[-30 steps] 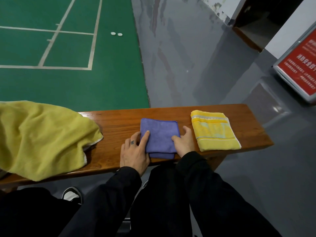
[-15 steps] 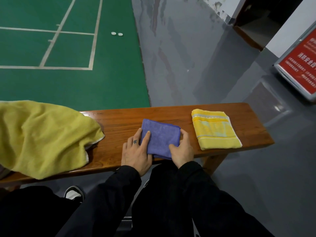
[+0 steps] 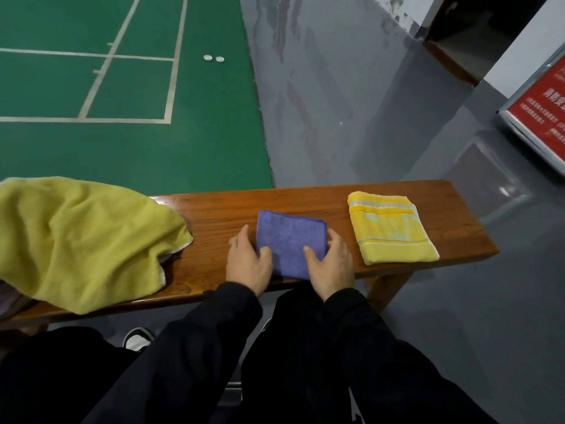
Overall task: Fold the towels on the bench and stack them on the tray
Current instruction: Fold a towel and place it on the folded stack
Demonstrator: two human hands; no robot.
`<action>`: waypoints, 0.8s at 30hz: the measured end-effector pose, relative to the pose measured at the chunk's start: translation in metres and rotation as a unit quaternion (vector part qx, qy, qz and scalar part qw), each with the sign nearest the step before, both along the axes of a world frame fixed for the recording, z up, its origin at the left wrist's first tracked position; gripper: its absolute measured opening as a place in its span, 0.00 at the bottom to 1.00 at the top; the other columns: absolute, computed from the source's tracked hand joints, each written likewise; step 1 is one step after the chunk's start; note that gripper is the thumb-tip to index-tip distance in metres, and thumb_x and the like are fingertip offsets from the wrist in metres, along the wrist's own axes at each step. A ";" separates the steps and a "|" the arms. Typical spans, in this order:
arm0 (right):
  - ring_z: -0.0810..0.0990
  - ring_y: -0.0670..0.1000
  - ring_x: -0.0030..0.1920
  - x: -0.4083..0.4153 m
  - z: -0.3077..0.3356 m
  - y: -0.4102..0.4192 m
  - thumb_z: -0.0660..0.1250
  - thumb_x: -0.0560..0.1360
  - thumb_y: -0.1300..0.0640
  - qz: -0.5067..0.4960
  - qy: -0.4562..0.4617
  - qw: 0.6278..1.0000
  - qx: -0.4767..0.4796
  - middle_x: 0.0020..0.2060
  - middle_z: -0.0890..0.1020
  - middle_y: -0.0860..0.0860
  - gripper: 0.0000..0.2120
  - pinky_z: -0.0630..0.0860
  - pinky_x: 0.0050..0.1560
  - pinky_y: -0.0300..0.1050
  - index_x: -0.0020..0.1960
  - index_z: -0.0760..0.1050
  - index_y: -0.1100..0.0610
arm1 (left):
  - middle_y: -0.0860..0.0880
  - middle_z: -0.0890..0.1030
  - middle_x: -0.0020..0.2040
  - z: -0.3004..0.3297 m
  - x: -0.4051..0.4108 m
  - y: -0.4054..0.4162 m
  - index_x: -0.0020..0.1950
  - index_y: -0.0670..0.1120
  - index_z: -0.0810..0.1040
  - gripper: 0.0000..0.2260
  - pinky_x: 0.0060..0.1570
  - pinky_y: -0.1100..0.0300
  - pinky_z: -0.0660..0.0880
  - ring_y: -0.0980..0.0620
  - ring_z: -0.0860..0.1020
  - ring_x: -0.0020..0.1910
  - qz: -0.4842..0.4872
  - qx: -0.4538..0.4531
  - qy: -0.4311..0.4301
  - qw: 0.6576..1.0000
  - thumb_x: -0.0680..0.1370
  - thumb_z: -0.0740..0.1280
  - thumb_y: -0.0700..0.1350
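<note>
A small folded purple towel (image 3: 290,237) lies on the wooden bench (image 3: 220,215) near its front edge. My left hand (image 3: 247,261) grips the towel's left side, thumb on top. My right hand (image 3: 331,264) grips its right side, thumb on top as well. A folded yellow towel (image 3: 391,228) with pale stripes lies flat to the right on the bench. A large crumpled yellow-green towel (image 3: 79,237) covers the bench's left end. No tray is in view.
Beyond the bench lie a green court floor (image 3: 122,142) with white lines and a grey floor (image 3: 351,102). A red sign (image 3: 541,108) leans at the right. Two small white discs (image 3: 213,58) sit on the court. My dark-clothed legs are below the bench.
Both hands have shifted from pressing the purple towel's sides to gripping it with thumbs on top. The towel has slid slightly and its lower folded edge is tucked in.
</note>
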State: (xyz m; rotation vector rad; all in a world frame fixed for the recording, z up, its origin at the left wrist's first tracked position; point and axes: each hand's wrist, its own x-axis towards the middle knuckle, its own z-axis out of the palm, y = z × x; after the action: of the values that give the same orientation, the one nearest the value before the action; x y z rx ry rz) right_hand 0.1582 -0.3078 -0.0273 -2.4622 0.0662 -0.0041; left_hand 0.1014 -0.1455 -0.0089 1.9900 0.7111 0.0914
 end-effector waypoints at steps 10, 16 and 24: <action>0.79 0.52 0.61 0.015 0.013 -0.013 0.75 0.76 0.49 -0.017 0.143 0.947 0.286 0.66 0.77 0.54 0.38 0.77 0.59 0.47 0.80 0.60 0.52 | 0.37 0.84 0.49 0.051 0.023 -0.027 0.53 0.36 0.81 0.11 0.48 0.50 0.79 0.41 0.82 0.47 0.087 -0.450 0.016 0.889 0.75 0.68 0.41; 0.79 0.61 0.68 0.010 0.043 -0.056 0.72 0.78 0.43 0.011 0.248 0.776 0.581 0.66 0.81 0.60 0.30 0.72 0.71 0.58 0.72 0.74 0.60 | 0.35 0.80 0.62 0.085 0.018 -0.042 0.67 0.33 0.76 0.23 0.64 0.46 0.74 0.37 0.79 0.59 -0.008 -0.638 0.029 0.770 0.77 0.61 0.45; 0.87 0.54 0.50 0.027 0.077 -0.125 0.68 0.81 0.59 -0.056 0.138 0.850 0.506 0.53 0.87 0.59 0.12 0.83 0.48 0.43 0.60 0.82 0.65 | 0.39 0.83 0.61 0.059 0.033 -0.090 0.70 0.38 0.75 0.18 0.52 0.52 0.83 0.41 0.83 0.59 -0.089 -0.582 0.014 0.808 0.80 0.68 0.41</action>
State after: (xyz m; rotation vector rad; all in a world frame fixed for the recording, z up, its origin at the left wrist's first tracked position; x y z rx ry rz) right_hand 0.1852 -0.4323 0.0493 -1.3766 0.2649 0.2682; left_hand 0.1348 -0.2355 0.0501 0.8418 0.4012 -0.4080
